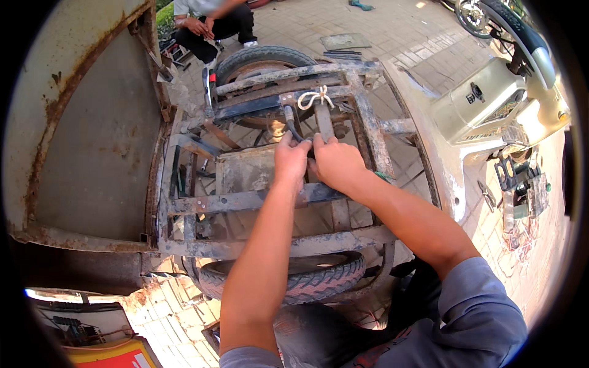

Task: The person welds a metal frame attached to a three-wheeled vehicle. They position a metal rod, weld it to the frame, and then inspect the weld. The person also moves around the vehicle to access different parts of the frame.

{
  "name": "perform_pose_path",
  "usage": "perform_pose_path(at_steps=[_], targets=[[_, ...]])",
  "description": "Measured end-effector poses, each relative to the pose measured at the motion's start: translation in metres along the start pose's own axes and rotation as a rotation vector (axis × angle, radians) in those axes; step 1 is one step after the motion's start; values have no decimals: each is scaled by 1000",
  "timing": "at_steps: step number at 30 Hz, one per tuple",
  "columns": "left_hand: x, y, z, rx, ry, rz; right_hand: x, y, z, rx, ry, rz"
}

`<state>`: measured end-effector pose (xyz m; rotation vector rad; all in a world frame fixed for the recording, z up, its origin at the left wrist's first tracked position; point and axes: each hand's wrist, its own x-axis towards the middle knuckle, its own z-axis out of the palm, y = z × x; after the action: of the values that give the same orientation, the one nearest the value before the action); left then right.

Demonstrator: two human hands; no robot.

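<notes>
Head view showed the left hand (pixel 291 162) and right hand (pixel 338 162) together over the metal frame (pixel 211 248); the left seemed closed on the dark cable (pixel 294 130), which ran down from the upper crossbar (pixel 245 109), but the right's grip was hidden and could not be told. Being side by side probably steadied the cable; white cord (pixel 315 96), knotted round the grey bar (pixel 324 119), likely bound it there

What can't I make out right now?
Head view, dark tube: lower end hidden by left hand and right hand.
Head view, near tire: partly hidden by the left forearm.
Head view, spoked wheel: cut off by the top edge.
Head view, thin wires: too small to trace.
</notes>
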<state>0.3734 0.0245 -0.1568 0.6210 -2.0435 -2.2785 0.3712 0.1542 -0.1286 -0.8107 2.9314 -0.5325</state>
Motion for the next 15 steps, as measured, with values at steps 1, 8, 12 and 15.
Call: perform_pose_path(at_steps=[1,8,12,15], targets=[[-1,1,3,14,33,51,1,-2,0,-3,14,19],[-10,-3,14,206,237,-1,0,-6,-2,37,-1,34],[-16,3,18,394,243,-34,0,-4,0,46,16,41],[-14,-1,17,448,239,-17,-1,-3,-2,65,37,38]])
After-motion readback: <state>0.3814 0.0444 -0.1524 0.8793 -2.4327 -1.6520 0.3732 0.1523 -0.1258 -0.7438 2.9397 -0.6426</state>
